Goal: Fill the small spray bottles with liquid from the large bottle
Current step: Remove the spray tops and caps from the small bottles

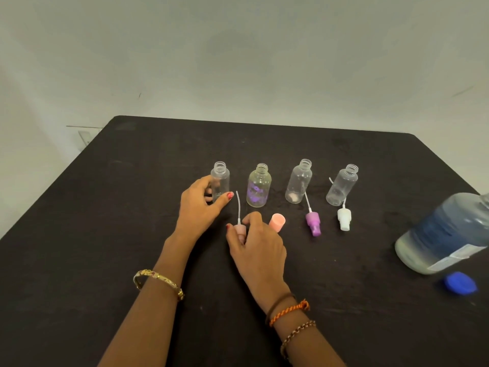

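Observation:
Several small clear spray bottles stand uncapped in a row on the black table. My left hand grips the leftmost bottle around its lower body. The second bottle carries a purple print; two more bottles stand to its right. My right hand pinches a pink spray pump lying on the table, its dip tube pointing away from me. The large bottle with clear liquid and a blue label stands at the right edge.
A pink cap, a purple pump and a white pump lie in front of the bottles. The large bottle's blue cap lies at the right front. A pale wall rises behind the table.

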